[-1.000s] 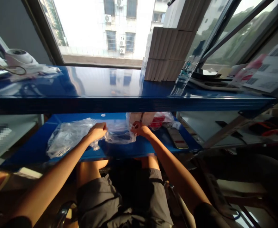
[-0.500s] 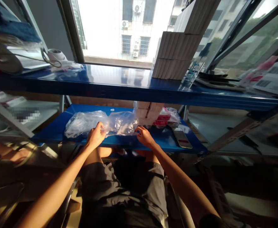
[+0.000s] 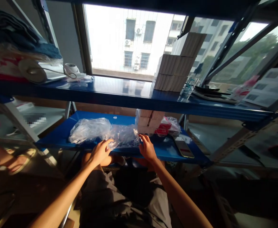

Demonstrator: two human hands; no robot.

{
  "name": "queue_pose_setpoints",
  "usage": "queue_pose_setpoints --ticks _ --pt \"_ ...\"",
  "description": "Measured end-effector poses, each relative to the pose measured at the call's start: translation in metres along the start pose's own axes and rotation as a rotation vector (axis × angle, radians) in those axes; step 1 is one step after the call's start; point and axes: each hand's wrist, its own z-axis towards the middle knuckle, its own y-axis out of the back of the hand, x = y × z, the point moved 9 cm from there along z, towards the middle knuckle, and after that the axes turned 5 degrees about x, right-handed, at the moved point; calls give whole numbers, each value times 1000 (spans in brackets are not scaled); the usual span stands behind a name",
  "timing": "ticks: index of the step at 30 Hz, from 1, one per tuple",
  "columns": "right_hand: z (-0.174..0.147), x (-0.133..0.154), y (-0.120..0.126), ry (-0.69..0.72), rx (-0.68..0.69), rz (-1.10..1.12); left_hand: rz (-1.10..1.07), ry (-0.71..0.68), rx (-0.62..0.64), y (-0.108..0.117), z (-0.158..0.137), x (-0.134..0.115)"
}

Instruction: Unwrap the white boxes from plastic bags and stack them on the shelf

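Observation:
A clear plastic bag lies crumpled on the lower blue shelf between my two hands. My left hand rests at its near left edge, fingers stretched out over the film. At the bag's right edge is my right hand, its fingers bent but apart from the thumb; the fingertips are at the film. Left of this bag, touching or overlapping it, sits a heap of clear plastic bags. Just beyond my right hand stands a stack of pale boxes.
A phone lies on the lower shelf's right side, near a red package. Above runs the blue upper shelf, carrying stacked white boxes and a white camera-like device. Another person's foot shows at left.
The bag, stretched between my pinching hands before, now lies flatter on the shelf. My fingers have loosened and spread. The view has tilted up, so everything sits lower in the picture.

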Motion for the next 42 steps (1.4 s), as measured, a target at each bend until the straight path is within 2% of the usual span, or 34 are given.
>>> queue_pose_setpoints --ticks 4,8,10,12,14,16,18,20,22,25,27,29,31,34,36,37,39,42 --pt "-4 -1 -1 29 54 -11 -97 7 -231 12 -5 1" --pt "21 6 9 -1 100 139 -336 81 -213 21 26 -2" --pt "45 17 14 -42 117 213 -412 80 -202 37 52 -9" --pt "72 38 22 -22 80 278 -426 66 -260 67 74 -14" --pt "96 69 31 81 -14 309 -391 -23 -440 112 80 -18" --pt "112 101 32 215 -70 314 -256 -120 -611 152 67 -17" --pt "121 125 19 306 -51 259 -86 -146 -658 173 48 -5" --pt "126 140 -9 336 40 142 46 -84 -573 171 32 20" --pt "128 145 -46 341 165 18 131 23 -449 156 18 54" --pt "125 142 -99 330 345 -93 176 153 -319 129 -1 99" --pt "122 136 -122 298 431 -116 174 152 -231 114 -9 114" --pt "120 135 -132 303 468 -82 186 116 -178 110 -15 118" --pt "124 144 -125 355 412 -10 236 102 -225 124 -15 117" --pt "151 160 -99 344 141 60 311 103 -417 160 -3 108" --pt "177 170 -96 278 23 40 319 57 -442 170 21 100" --pt "190 177 -105 275 53 10 318 18 -396 167 36 96" --pt "210 190 -139 297 227 -92 325 -80 -213 144 67 92" --pt "220 183 -194 259 480 -243 344 -73 -20 106 94 108"
